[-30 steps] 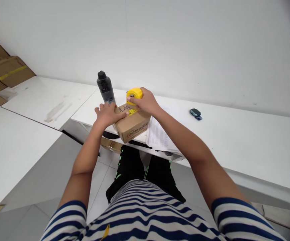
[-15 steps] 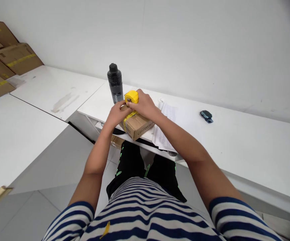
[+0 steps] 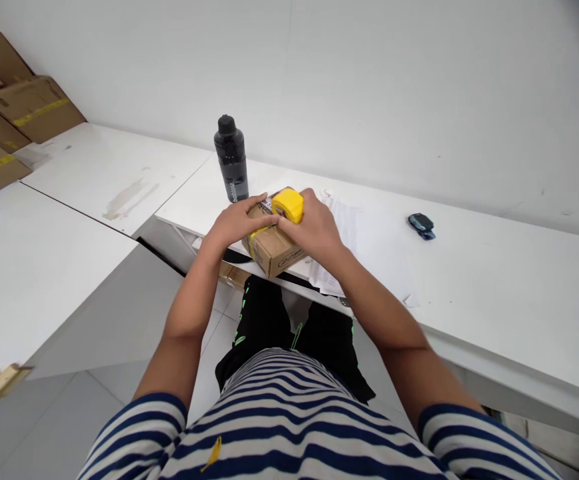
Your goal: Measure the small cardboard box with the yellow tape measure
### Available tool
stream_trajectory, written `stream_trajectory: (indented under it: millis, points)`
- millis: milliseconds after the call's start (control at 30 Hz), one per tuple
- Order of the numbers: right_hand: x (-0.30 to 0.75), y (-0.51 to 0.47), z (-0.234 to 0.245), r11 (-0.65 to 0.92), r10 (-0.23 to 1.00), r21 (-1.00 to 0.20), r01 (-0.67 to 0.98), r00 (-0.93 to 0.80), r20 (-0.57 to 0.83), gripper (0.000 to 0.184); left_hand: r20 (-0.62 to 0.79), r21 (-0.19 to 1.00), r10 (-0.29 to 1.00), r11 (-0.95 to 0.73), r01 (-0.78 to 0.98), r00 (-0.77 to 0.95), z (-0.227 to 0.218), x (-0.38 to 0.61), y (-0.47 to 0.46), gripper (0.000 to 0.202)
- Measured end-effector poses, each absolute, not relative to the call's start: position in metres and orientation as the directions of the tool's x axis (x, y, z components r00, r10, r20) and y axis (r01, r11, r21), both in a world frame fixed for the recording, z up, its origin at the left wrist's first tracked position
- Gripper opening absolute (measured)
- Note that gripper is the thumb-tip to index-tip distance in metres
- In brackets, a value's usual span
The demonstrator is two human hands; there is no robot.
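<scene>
The right hand (image 3: pixel 314 230) hides part of the tape measure (image 3: pixel 288 204).

You have one small brown cardboard box (image 3: pixel 274 243), one yellow tape measure (image 3: pixel 288 204), one black plastic bottle (image 3: pixel 231 159), and four stacked cardboard boxes (image 3: pixel 4 107).

Readable marks, as I look down at my desk:

- Bottle (image 3: pixel 231 157) — white lettering runs up its dark side, too small for me to read.
- Box (image 3: pixel 275 248) — a dark oval logo printed on the side facing me; its letters are blurred. A white label on top, under my fingers, unreadable.
- Papers (image 3: pixel 345 235) — fine print, illegible.

Nothing else carries text.
</scene>
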State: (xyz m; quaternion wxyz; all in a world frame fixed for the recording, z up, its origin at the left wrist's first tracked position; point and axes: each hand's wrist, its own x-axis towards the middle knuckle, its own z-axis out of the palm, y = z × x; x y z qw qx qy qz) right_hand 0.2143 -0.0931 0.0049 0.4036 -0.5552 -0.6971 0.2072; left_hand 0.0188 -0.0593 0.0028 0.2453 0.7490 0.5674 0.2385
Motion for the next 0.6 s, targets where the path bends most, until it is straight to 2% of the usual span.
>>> stream_trajectory:
  millis: [67, 233, 600]
  points:
    - [0.229, -0.121, -0.004, 0.282, 0.935, -0.769, 0.573, 0.015, 0.354, 0.04, 0.06, 0.643, 0.968, -0.225, 0.732, 0.245, 0.002, 0.019, -0.057, 0.071]
    - [0.247, -0.176, -0.024, 0.108, 0.934, -0.827, 0.552, 0.228, 0.274, 0.045, 0.11, 0.635, 0.971, -0.234, 0.736, 0.213, -0.002, 0.021, -0.054, 0.059]
    - [0.247, -0.18, -0.032, 0.11, 0.929, -0.83, 0.547, 0.24, 0.282, 0.048, 0.119, 0.612, 0.976, -0.218, 0.76, 0.184, -0.002, 0.024, -0.055, 0.06]
